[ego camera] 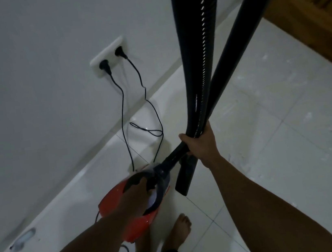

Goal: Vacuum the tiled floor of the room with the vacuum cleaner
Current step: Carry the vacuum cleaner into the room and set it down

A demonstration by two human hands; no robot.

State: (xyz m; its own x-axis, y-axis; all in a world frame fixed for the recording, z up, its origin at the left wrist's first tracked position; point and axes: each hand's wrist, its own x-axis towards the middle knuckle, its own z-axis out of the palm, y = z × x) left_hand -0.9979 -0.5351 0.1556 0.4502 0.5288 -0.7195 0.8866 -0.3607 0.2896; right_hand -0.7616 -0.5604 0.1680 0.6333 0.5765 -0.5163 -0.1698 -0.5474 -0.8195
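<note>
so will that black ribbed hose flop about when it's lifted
Probably floppy: the black ribbed hose bends sharply where the right hand bunches it against the smooth black tube. Likely light, since one hand holds both up. The ribs should give decent grip.

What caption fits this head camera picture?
Left hand grips the red vacuum cleaner; right hand holds its black hose near a wall socket.

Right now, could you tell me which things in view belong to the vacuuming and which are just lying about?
Job: red vacuum cleaner, its handle gripped by the left hand; ribbed hose and rigid tube, both held by the right hand; tiled floor; wall socket with two cords plugged in, one probably the vacuum's.
Lying about: wooden panel; small pale object by the wall.
</note>
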